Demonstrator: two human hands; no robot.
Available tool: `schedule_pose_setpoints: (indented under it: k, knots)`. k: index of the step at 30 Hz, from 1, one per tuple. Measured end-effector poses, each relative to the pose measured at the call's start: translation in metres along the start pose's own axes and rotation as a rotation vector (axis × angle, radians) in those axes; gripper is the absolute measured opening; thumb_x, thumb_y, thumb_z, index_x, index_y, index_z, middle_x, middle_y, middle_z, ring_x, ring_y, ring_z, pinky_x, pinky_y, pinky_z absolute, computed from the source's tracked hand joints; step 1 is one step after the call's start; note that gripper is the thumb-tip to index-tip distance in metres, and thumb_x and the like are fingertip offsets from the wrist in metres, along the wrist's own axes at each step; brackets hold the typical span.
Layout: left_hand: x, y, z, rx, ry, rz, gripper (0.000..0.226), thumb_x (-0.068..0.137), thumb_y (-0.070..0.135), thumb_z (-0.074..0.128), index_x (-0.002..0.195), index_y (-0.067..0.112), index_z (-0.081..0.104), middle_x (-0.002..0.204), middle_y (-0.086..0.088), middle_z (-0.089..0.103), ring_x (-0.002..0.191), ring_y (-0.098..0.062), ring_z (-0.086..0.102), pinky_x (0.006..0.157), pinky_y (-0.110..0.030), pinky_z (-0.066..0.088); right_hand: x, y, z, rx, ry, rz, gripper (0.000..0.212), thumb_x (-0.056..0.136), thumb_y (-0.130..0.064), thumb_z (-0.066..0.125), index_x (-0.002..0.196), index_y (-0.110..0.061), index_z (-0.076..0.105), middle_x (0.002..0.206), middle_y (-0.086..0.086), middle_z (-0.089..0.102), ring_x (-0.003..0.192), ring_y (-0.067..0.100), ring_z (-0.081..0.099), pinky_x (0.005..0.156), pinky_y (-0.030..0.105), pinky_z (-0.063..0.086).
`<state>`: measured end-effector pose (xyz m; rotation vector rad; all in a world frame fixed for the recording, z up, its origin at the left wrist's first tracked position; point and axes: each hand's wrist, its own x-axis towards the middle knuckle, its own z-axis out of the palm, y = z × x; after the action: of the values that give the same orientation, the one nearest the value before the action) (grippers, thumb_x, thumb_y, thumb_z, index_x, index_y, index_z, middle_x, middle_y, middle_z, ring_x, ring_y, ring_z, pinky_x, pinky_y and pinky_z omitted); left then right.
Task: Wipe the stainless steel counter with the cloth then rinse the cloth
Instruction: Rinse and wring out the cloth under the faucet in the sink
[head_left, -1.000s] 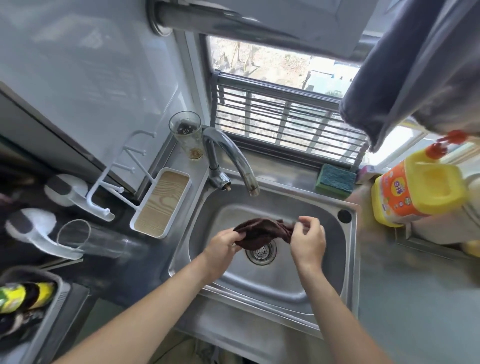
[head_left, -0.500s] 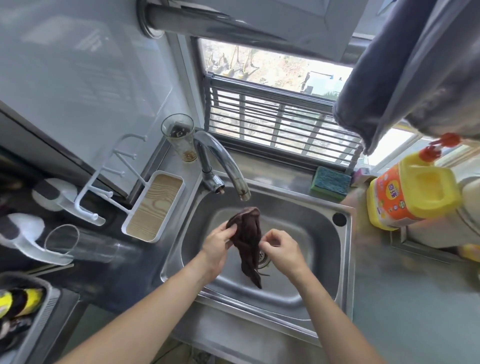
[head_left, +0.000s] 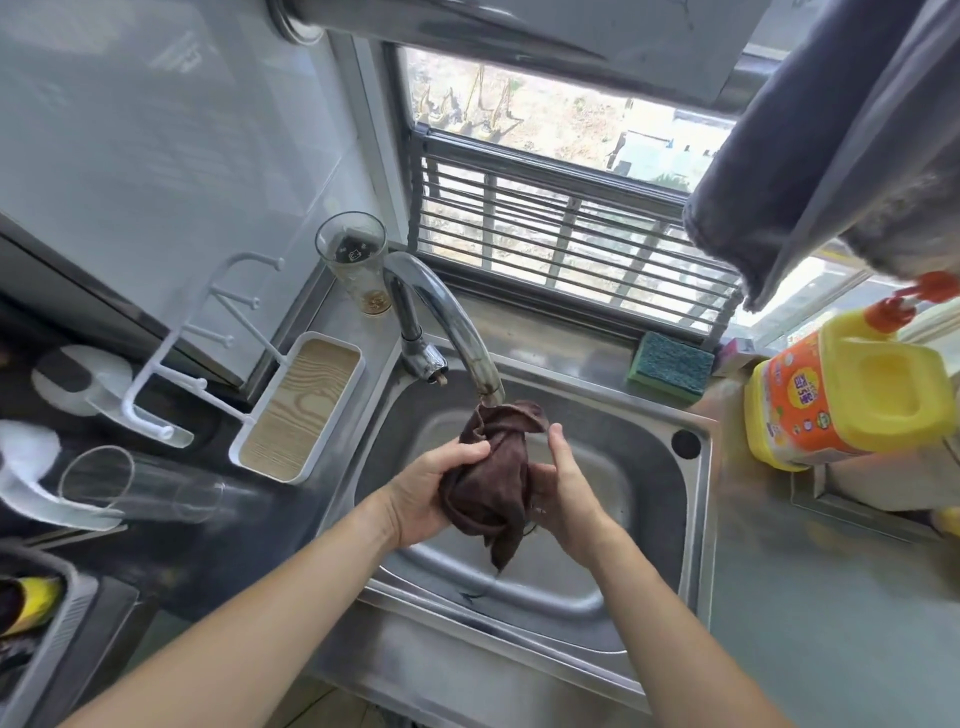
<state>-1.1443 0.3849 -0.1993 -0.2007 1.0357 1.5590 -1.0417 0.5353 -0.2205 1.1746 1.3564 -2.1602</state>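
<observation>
A: What is seen from the head view?

B: A dark brown cloth (head_left: 491, 467) is held bunched over the basin of the stainless steel sink (head_left: 696, 499); its upper end is raised to just under the spout of the faucet (head_left: 447, 322), and a twisted tail is left hanging below the hands.

A: And how is each hand set?

B: The left hand (head_left: 431, 488) is wrapped round the cloth from the left, with the fingers curled onto the fabric; the right hand (head_left: 563, 488) is laid against the cloth's right side with the fingers nearly straight and pointing up, so the cloth is pressed rather than gripped on that side; whether water is running cannot be told.

A: What is placed around the sink?

B: A green sponge (head_left: 670, 364) is set on the ledge behind the basin, below the window; a yellow and orange detergent jug (head_left: 841, 405) is stood on the counter (head_left: 831, 623) to the right; a glass (head_left: 358, 265) is stood upright behind the faucet; a white tray with a wood-grain base (head_left: 298, 405) is placed to the left of the sink; a grey towel (head_left: 810, 156) is hung at the upper right.
</observation>
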Motion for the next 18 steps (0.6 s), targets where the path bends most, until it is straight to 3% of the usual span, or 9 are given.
schedule_pose_setpoints:
  k: [2, 6, 8, 9, 11, 13, 16, 18]
  knots:
    - [0.003, 0.003, -0.003, -0.075, 0.046, -0.041, 0.043, 0.095, 0.028, 0.045, 0.119, -0.001, 0.066, 0.111, -0.02, 0.071, 0.098, -0.029, 0.069, 0.095, -0.04, 0.052, 0.001, 0.004, -0.005, 0.036, -0.118, 0.022, 0.094, 0.094, -0.08, 0.017, 0.126, -0.01, 0.071, 0.125, 0.013, 0.072, 0.121, 0.029, 0.066, 0.107, 0.044, 0.047]
    - [0.013, 0.006, -0.026, 0.081, 0.174, -0.12, 0.072, 0.104, 0.053, 0.015, 0.134, 0.007, 0.061, 0.126, -0.019, 0.069, 0.109, -0.029, 0.068, 0.082, -0.04, 0.057, 0.0, 0.012, -0.016, 0.202, -0.182, -0.022, 0.05, 0.105, -0.046, 0.042, 0.137, -0.014, 0.063, 0.133, 0.013, 0.068, 0.123, 0.029, 0.065, 0.104, 0.044, 0.05]
    - [0.012, 0.007, -0.04, 0.19, 0.089, -0.186, 0.071, 0.101, 0.066, 0.025, 0.136, 0.016, 0.06, 0.132, -0.014, 0.067, 0.123, -0.032, 0.063, 0.092, -0.047, 0.057, 0.005, 0.017, -0.021, 0.199, -0.149, -0.067, 0.041, 0.1, -0.025, 0.055, 0.136, -0.006, 0.061, 0.131, 0.021, 0.067, 0.117, 0.035, 0.066, 0.1, 0.046, 0.053]
    - [0.009, 0.008, -0.043, 0.266, 0.044, -0.214, 0.059, 0.101, 0.058, 0.041, 0.135, 0.014, 0.06, 0.133, -0.013, 0.067, 0.125, -0.032, 0.062, 0.098, -0.048, 0.055, 0.007, 0.019, -0.025, 0.204, -0.123, -0.096, 0.041, 0.098, -0.02, 0.058, 0.135, -0.003, 0.06, 0.131, 0.025, 0.066, 0.117, 0.038, 0.065, 0.102, 0.049, 0.05]
    - [0.006, 0.007, -0.05, 0.458, 0.026, -0.234, 0.034, 0.095, 0.018, 0.068, 0.127, 0.006, 0.062, 0.125, -0.014, 0.07, 0.117, -0.026, 0.067, 0.104, -0.042, 0.052, 0.009, 0.018, -0.029, 0.247, -0.062, -0.152, 0.04, 0.098, -0.02, 0.057, 0.131, 0.003, 0.06, 0.13, 0.027, 0.064, 0.117, 0.04, 0.062, 0.106, 0.053, 0.046]
    - [0.005, 0.006, -0.054, 0.606, 0.114, -0.254, 0.028, 0.084, -0.004, 0.069, 0.111, 0.001, 0.067, 0.107, -0.012, 0.073, 0.101, -0.021, 0.072, 0.095, -0.034, 0.057, 0.01, 0.017, -0.032, 0.318, -0.006, -0.174, 0.036, 0.101, -0.024, 0.054, 0.125, 0.001, 0.061, 0.122, 0.025, 0.066, 0.113, 0.037, 0.062, 0.103, 0.051, 0.048]
    - [0.011, 0.006, -0.061, 0.672, 0.311, -0.191, 0.029, 0.074, 0.011, 0.06, 0.099, 0.006, 0.075, 0.094, -0.017, 0.072, 0.091, -0.024, 0.07, 0.093, -0.035, 0.058, 0.01, 0.016, -0.037, 0.311, 0.068, -0.236, 0.027, 0.098, -0.017, 0.053, 0.119, -0.004, 0.064, 0.115, 0.023, 0.067, 0.108, 0.036, 0.063, 0.103, 0.055, 0.048]
    - [0.017, 0.011, -0.065, 0.471, 0.549, -0.093, 0.029, 0.082, 0.01, 0.051, 0.099, 0.007, 0.074, 0.101, -0.021, 0.072, 0.089, -0.03, 0.071, 0.083, -0.041, 0.062, 0.009, 0.015, -0.039, 0.218, 0.126, -0.274, 0.02, 0.096, -0.01, 0.056, 0.111, -0.009, 0.068, 0.107, 0.018, 0.071, 0.098, 0.031, 0.067, 0.089, 0.049, 0.055]
